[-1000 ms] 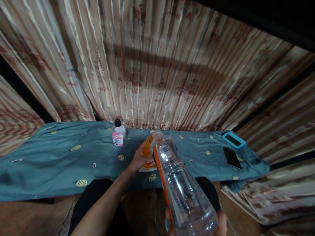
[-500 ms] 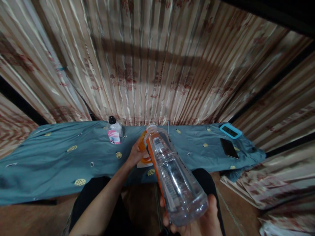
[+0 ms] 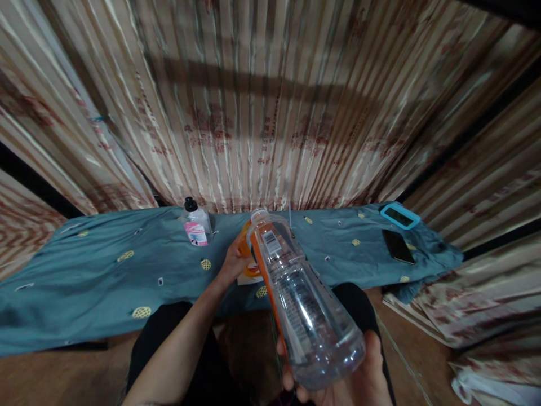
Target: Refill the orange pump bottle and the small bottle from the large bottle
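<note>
Barely shifted since a second ago: clear bottle [image 3: 300, 299] tipped a touch closer. Left to right: small black-capped bottle [image 3: 195, 224] upright on teal-covered counter [image 3: 97, 270]; left hand [image 3: 232, 264] wrapped around orange container [image 3: 245, 251]; right hand [image 3: 359, 383] cupped under bottle base, neck aimed at container.

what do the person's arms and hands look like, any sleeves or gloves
Both hands are bare, with no gloves. The left hand leads back along a forearm bare for all its visible length: no sleeve, watch or bracelet. Of the right hand only the fingers and palm show; no rings can be made out.
</note>
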The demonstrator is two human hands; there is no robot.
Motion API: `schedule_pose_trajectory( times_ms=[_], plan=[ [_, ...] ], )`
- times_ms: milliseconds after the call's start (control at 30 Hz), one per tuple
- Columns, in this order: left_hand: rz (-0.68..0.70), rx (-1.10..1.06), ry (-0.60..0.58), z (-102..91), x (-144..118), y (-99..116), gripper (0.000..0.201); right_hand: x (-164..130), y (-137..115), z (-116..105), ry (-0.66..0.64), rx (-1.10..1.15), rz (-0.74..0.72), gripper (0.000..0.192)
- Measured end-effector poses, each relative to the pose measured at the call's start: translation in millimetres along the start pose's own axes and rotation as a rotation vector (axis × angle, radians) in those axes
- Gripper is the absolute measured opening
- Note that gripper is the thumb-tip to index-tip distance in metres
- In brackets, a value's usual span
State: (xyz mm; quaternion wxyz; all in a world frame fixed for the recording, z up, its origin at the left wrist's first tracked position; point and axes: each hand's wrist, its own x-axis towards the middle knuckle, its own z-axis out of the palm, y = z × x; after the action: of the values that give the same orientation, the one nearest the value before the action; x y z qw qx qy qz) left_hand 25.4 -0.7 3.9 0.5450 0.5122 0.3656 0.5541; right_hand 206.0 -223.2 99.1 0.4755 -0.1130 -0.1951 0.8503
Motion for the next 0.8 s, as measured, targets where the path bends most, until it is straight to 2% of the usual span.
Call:
schedule_pose_trajectory(
  times_ms=[200,367,567,800],
  plan=[
    [-0.001,0.008,0.035,0.9,1.2,-0.5,0.055,5.2,4.3,1.5,-0.098,-0.006,-0.075,0.076],
    [-0.031,-0.033,0.060,2.1,1.2,-1.1,0.060,6.2,8.9,2.8,-0.060,-0.005,-0.093,0.073],
    [-0.019,-0.003,0.022,4.5,-0.9,4.0,0.052,3.8,12.2,2.6,-0.031,-0.023,-0.104,0.071],
    [-0.025,-0.009,0.051,3.9,-1.2,4.1,0.051,3.3,11.2,7.7,0.023,-0.039,-0.064,0.071]
  ],
)
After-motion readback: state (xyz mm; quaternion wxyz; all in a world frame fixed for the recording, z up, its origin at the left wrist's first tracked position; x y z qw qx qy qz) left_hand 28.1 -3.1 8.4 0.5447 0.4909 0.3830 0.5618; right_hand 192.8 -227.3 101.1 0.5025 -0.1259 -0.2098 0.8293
